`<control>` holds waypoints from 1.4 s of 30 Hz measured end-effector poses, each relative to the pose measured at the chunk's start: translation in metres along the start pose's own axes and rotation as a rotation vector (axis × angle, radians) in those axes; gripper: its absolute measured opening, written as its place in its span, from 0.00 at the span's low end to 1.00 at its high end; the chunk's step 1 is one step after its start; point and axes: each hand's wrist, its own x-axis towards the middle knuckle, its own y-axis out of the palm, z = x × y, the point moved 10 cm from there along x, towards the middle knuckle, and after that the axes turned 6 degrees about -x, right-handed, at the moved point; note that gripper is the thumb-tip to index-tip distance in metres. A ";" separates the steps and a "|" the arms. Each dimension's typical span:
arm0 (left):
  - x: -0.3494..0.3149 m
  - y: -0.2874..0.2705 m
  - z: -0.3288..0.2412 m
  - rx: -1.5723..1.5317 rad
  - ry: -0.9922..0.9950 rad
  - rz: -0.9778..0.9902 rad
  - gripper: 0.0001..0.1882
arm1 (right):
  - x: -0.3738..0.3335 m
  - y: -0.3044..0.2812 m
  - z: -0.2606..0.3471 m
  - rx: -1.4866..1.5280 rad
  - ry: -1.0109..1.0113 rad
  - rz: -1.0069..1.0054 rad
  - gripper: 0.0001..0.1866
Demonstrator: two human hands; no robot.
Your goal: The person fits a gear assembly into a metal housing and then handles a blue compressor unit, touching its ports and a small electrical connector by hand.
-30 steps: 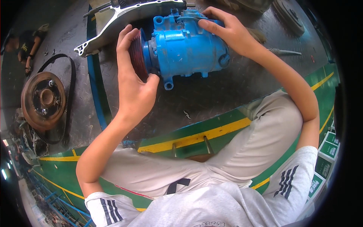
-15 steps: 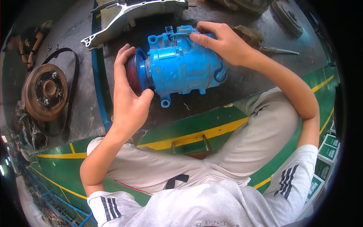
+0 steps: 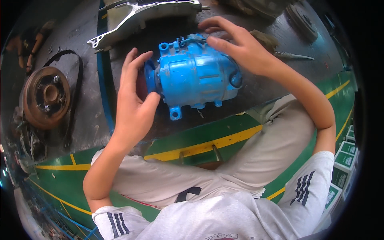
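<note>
A bright blue, roughly cylindrical metal compressor lies on its side on a dark, textured metal tabletop, with a dark red pulley at its left end. The left hand curves around that pulley in a wide C, thumb on the compressor's near side and fingers toward its far side; how firmly it grips cannot be told. The right hand is half open over the compressor's upper right end, fingers raised and thumb just beside the casing, gripping nothing; whether the thumb touches cannot be told.

Beyond the compressor lies a silver-grey metal casting with a flat, holed rim. To the compressor's right, past the right hand, is a slim, pale, tapering rod. Well to the compressor's left, a rusty brown round wheel stands beside a black toothed belt. Nearer the wearer than the compressor, a green floor shows a broad yellow stripe.
</note>
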 end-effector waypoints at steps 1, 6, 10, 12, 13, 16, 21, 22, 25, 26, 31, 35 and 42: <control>0.002 -0.001 -0.002 0.023 0.047 -0.009 0.39 | -0.003 -0.002 0.012 0.021 -0.089 0.011 0.39; 0.008 -0.006 -0.006 0.113 0.200 -0.066 0.30 | -0.026 0.016 0.057 -0.371 -0.409 0.114 0.53; -0.010 0.007 -0.028 0.419 0.512 0.004 0.29 | -0.023 0.019 0.056 -0.387 -0.430 0.100 0.54; -0.017 0.010 -0.031 0.490 0.528 0.042 0.40 | -0.021 0.017 0.052 -0.370 -0.434 0.092 0.53; -0.020 0.011 -0.031 0.526 0.510 0.046 0.44 | -0.021 0.016 0.050 -0.363 -0.436 0.086 0.53; -0.033 0.029 -0.039 0.595 0.537 0.070 0.51 | -0.017 0.013 0.041 -0.302 -0.398 0.057 0.46; -0.035 0.050 -0.029 0.875 0.544 0.002 0.51 | -0.006 0.012 0.021 -0.149 -0.257 0.054 0.34; -0.033 0.047 -0.029 0.902 0.588 -0.016 0.50 | -0.005 0.012 0.019 -0.123 -0.237 0.055 0.34; -0.028 0.037 -0.026 0.851 0.599 -0.002 0.42 | -0.007 0.008 0.024 -0.131 -0.263 0.030 0.34; -0.027 0.036 -0.026 0.855 0.600 0.010 0.41 | -0.009 0.006 0.029 -0.171 -0.298 0.008 0.35; -0.024 0.041 -0.030 0.827 0.538 -0.019 0.43 | -0.030 0.006 0.061 -0.364 -0.455 -0.001 0.50; -0.020 0.040 -0.030 0.845 0.590 -0.020 0.44 | -0.054 0.027 0.073 -0.631 -0.465 0.044 0.55; -0.014 0.037 -0.030 0.832 0.679 0.102 0.42 | -0.059 0.031 0.061 -0.764 -0.473 -0.213 0.59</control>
